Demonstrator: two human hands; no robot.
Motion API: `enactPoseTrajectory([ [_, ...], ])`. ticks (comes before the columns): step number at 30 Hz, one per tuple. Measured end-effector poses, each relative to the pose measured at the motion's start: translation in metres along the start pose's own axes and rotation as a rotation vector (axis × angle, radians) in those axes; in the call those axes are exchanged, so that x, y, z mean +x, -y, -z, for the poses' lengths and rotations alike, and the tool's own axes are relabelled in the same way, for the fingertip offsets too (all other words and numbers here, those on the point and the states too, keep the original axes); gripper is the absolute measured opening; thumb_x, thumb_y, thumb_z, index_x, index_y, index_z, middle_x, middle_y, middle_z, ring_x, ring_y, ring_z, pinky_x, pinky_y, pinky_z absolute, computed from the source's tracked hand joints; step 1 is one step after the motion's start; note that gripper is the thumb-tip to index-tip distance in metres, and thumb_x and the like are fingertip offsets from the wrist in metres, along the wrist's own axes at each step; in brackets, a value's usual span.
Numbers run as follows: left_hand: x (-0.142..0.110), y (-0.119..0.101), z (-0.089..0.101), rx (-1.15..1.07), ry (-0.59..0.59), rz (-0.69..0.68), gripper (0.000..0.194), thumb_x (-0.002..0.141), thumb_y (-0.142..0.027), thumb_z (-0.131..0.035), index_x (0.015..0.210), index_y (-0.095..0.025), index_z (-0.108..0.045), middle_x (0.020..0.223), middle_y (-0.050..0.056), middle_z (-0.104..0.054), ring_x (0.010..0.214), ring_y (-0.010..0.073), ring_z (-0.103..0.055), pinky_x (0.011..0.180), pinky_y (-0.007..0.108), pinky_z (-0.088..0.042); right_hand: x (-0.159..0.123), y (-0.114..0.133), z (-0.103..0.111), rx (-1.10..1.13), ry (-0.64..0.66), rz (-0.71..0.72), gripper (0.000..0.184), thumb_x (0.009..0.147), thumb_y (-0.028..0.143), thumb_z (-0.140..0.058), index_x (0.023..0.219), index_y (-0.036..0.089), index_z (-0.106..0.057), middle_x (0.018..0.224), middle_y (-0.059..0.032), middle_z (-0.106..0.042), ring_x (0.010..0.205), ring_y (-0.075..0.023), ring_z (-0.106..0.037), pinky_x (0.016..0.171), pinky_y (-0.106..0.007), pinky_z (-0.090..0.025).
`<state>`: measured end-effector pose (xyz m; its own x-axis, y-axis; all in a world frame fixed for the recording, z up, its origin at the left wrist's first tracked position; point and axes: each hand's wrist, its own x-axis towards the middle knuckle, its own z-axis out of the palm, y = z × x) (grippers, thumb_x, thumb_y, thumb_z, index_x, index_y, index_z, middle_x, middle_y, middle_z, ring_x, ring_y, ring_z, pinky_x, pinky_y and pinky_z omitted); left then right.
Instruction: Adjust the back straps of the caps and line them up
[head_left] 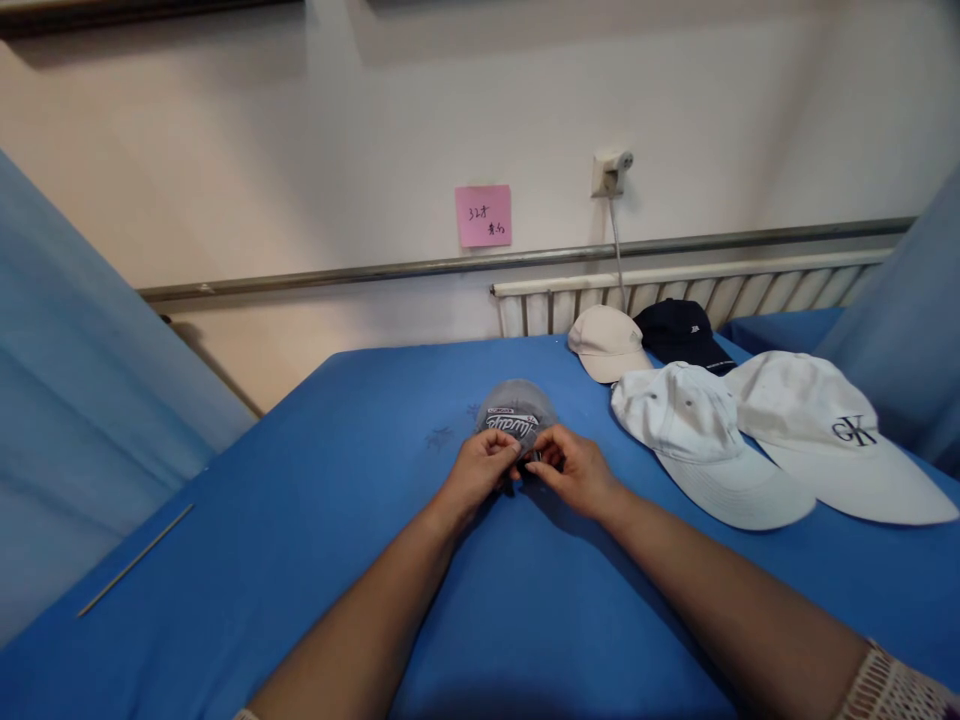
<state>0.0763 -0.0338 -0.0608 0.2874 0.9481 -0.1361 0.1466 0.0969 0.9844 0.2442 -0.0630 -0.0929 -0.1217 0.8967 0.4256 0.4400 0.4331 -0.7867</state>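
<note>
A small grey baseball cap [517, 393] with white lettering and a patch on its front lies on the blue-covered table, straight ahead of me. My left hand [486, 466] pinches the cap's near edge, thumb against fingers. Just to its right, my right hand [570, 466] is closed in a pinch at the same edge. Between the fingertips shows a dark strip that looks like the cap's strap. Fingers hide most of that strip and the lower part of the cap.
To the right lie a cream cap [606, 338], a navy cap [679, 330], a white cap [679, 410] and a larger white cap with dark letters [806, 400]. A thin stick [136, 560] rests at the left. Behind are a radiator [555, 308] and metal rail [390, 270].
</note>
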Motion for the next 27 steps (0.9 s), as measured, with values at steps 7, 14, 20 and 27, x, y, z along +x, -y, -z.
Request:
enactPoseTrajectory([
  [7, -0.003, -0.004, 0.0, -0.023, 0.022, -0.013, 0.028, 0.066, -0.032, -0.075, 0.077, -0.015, -0.056, 0.053, -0.003, -0.057, 0.04, 0.0061, -0.046, 0.041, 0.018, -0.03, 0.002, -0.003, -0.002, -0.021, -0.03, 0.014, 0.019, 0.078, 0.023, -0.068, 0.09, 0.021, -0.055, 0.077, 0.0016, -0.061, 0.064, -0.0129, -0.058, 0.061, -0.026, -0.046],
  [14, -0.005, -0.008, -0.002, -0.05, -0.031, -0.047, 0.027, 0.06, -0.026, -0.077, 0.073, -0.016, -0.055, 0.053, -0.005, -0.054, 0.042, 0.0053, -0.044, 0.044, 0.019, -0.031, 0.001, -0.005, -0.003, -0.04, 0.031, 0.011, 0.026, 0.076, 0.021, -0.07, 0.096, 0.021, -0.054, 0.076, 0.0021, -0.061, 0.065, -0.0135, -0.057, 0.062, -0.027, -0.045],
  [20, -0.004, -0.006, -0.001, -0.005, -0.04, -0.065, 0.022, 0.064, -0.025, -0.072, 0.074, -0.016, -0.053, 0.052, -0.006, -0.054, 0.041, 0.0059, -0.044, 0.045, 0.02, -0.033, 0.0, -0.007, -0.006, -0.009, 0.095, 0.007, 0.011, 0.083, 0.017, -0.059, 0.091, 0.021, -0.054, 0.078, 0.0009, -0.063, 0.067, -0.0137, -0.058, 0.063, -0.026, -0.044],
  [27, 0.003, 0.007, 0.008, 0.293, -0.04, -0.13, 0.013, 0.068, -0.021, -0.065, 0.071, -0.017, -0.054, 0.057, -0.003, -0.059, 0.049, 0.0101, -0.054, 0.049, 0.021, -0.038, 0.001, -0.006, -0.003, -0.07, 0.102, 0.005, 0.01, 0.082, 0.015, -0.058, 0.088, 0.021, -0.054, 0.075, 0.0013, -0.062, 0.066, -0.0135, -0.056, 0.062, -0.025, -0.042],
])
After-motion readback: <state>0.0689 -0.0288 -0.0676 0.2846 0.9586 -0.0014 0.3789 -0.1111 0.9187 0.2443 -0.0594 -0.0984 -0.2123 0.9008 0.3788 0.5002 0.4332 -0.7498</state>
